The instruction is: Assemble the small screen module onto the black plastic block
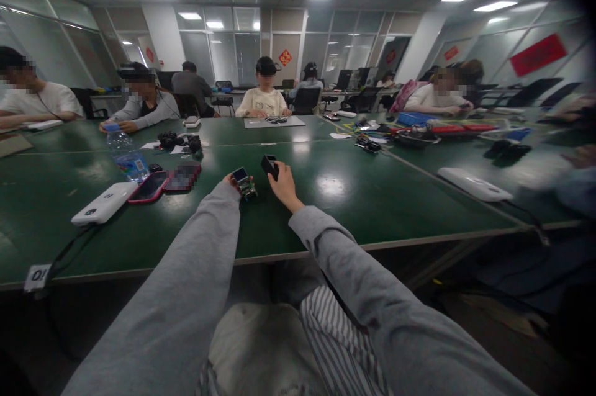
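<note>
Near the middle of the green table (326, 216), my left hand (229, 180) is closed on a small circuit board with a screen (241, 175). Green board parts and components stick out below the screen. Most of the fingers of that hand are hidden behind the board and the grey sleeve. My right hand (285, 186) grips a small black box-shaped case (269, 166), fingers wrapped along its right side. The case is tilted, and its upper face seems hollow. Board and case are apart, with a narrow gap of tabletop between them.
To the left are a water bottle (123, 151), a white power bank (105, 203) and a pink-edged phone (148, 188). Another white power bank (474, 184) lies right. A blue tray (416, 118), cables and tools are farther back. Several people sit around the table.
</note>
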Available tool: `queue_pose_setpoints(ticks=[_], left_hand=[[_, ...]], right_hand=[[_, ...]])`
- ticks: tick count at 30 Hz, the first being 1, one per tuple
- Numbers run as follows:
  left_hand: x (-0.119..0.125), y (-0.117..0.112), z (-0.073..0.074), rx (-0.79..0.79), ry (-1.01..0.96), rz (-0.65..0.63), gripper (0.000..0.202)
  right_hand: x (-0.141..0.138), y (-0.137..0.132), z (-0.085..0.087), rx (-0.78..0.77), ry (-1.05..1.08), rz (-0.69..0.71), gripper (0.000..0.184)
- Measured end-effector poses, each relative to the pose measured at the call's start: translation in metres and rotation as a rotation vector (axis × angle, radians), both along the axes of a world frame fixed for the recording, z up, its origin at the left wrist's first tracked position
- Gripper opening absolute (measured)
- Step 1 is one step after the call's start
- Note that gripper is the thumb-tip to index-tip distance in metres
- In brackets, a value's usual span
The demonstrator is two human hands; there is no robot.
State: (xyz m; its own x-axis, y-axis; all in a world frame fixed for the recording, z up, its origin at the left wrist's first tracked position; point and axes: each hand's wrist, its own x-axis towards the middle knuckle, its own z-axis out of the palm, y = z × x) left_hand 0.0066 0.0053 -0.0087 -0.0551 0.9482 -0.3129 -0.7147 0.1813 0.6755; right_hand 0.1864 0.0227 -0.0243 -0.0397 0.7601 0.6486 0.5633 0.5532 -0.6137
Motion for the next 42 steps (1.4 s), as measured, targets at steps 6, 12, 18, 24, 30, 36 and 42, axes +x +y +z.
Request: queue_pose_setpoints(ticks=[6,12,18,24,30,36,42], left_hand=[[-0.003,0.004,-0.005,-0.004,-0.022,0.03,0.021],[-0.002,0.004,-0.006,-0.009,-0.025,0.044,0.023],[0.0,0.003,-0.001,-0.027,0.032,0.015,0.029],[0.004,-0.004,0.004,0.002,0.077,-0.079,0.032],[0.005,0.001,0.003,-0.004,0.1,-0.042,0.032],[0.004,0.006,0.004,-0.054,0.197,-0.071,0.031],[0.003,0.01,-0.001,-0.052,0.227,-0.059,0.026]], right_hand=[[0.0,-0.001,0.0,-0.06,-0.188,-0.072,0.046],[-0.001,-0.008,0.003,-0.022,-0.256,-0.22,0.04],[-0.006,-0.035,0.026,0.169,-0.169,-0.039,0.027],[-0.019,-0.04,0.015,0.054,-0.194,0.291,0.033],[-0.02,-0.025,-0.003,-0.14,-0.115,0.38,0.066],[-0.025,-0.031,0.0,-0.096,-0.07,0.512,0.078],[-0.026,-0.028,-0.002,-0.16,-0.013,0.538,0.064]])
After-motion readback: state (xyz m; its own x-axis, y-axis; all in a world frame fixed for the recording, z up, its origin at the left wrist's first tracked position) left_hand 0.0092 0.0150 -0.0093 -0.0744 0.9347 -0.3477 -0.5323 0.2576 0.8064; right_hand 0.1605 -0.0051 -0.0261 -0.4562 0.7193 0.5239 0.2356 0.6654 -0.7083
